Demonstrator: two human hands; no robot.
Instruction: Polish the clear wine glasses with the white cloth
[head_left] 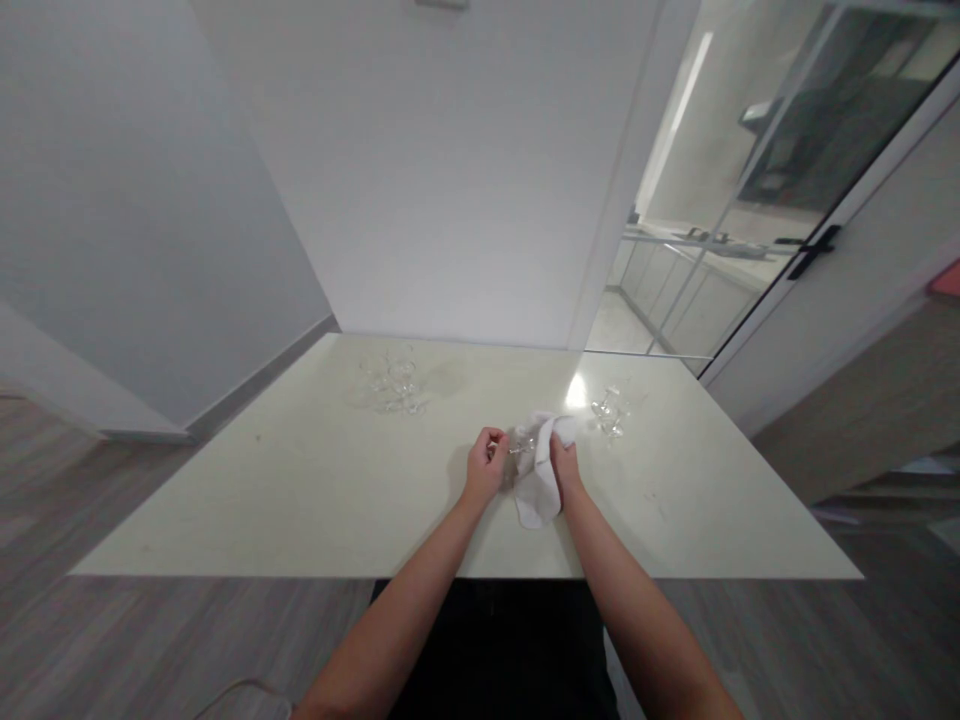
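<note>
My left hand (487, 460) is closed, its fingertips pinching the thin end of a clear stemmed glass (523, 446). The wider part of that glass lies against a white cloth (537, 490), and its exact outline is hard to make out. Wrapped in folds of the cloth, my right hand (564, 463) grips it from the right side, some fingers hidden behind the fabric. Both hands are just above the pale table (337, 480), near its middle.
Several clear glass pieces (397, 385) are grouped at the back left of the table. Another cluster of clear glassware (611, 412) is right of the cloth. A white wall (450, 200) rises behind the table, and a glass door (720, 200) is at the back right.
</note>
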